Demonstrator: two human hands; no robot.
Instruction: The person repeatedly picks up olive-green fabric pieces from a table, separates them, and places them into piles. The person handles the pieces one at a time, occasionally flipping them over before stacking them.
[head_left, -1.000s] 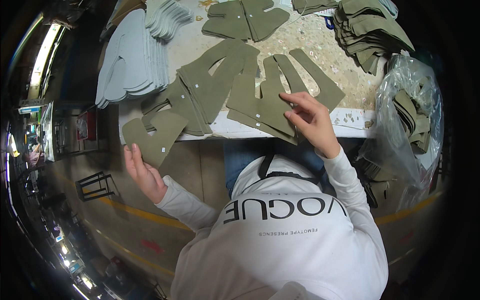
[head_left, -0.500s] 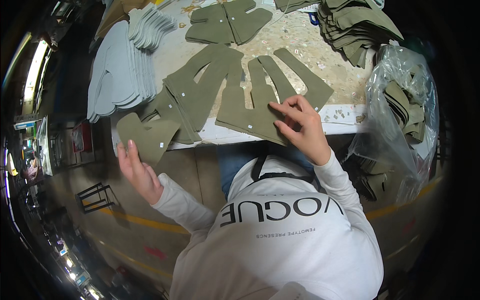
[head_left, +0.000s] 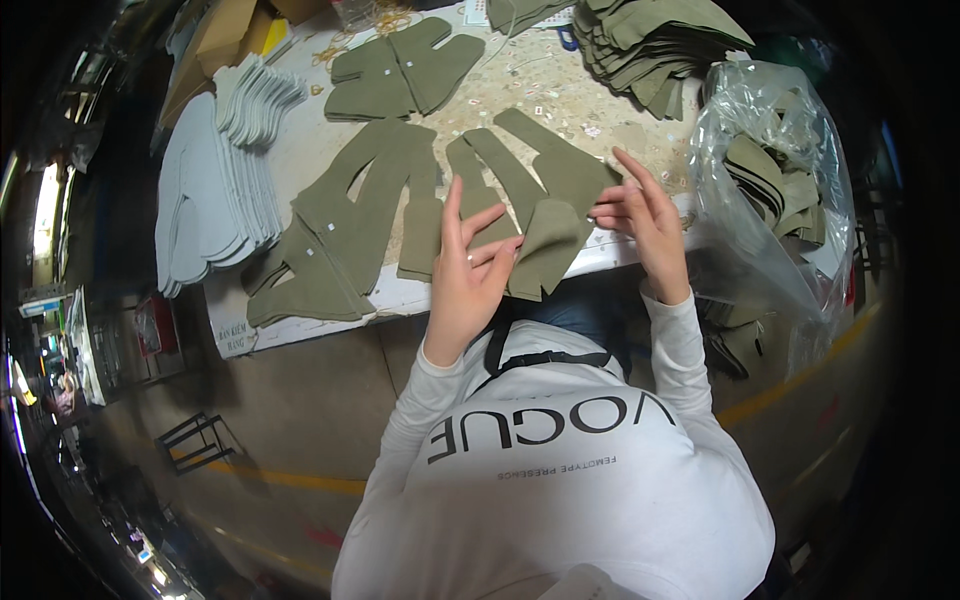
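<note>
An olive-green fabric piece [head_left: 552, 236], bent and curling upward, is pinched at its left edge by the fingertips of my left hand [head_left: 466, 275]. The index finger of that hand points upward, apart from the others. My right hand [head_left: 655, 235] hovers at the right end of the cut pieces with fingers apart, holding nothing; its fingertips are close to an olive strip-shaped piece [head_left: 565, 172]. Beneath the held piece, more olive pieces [head_left: 425, 225] lie near the table's front edge. Left of them spreads an overlapping stack of olive pieces [head_left: 320, 255] with small white stickers.
Pale grey-blue pieces [head_left: 215, 200] are stacked at the table's left. Olive stacks lie at the back [head_left: 400, 72] and back right [head_left: 650, 50]. A clear plastic bag [head_left: 720, 150] with olive pieces hangs at the right. A dark stool frame [head_left: 195, 443] stands on the floor.
My left hand has carried the olive piece from beyond the left table edge rightward over the front pieces. My right hand has lifted off them and shifted right, fingers spreading.
</note>
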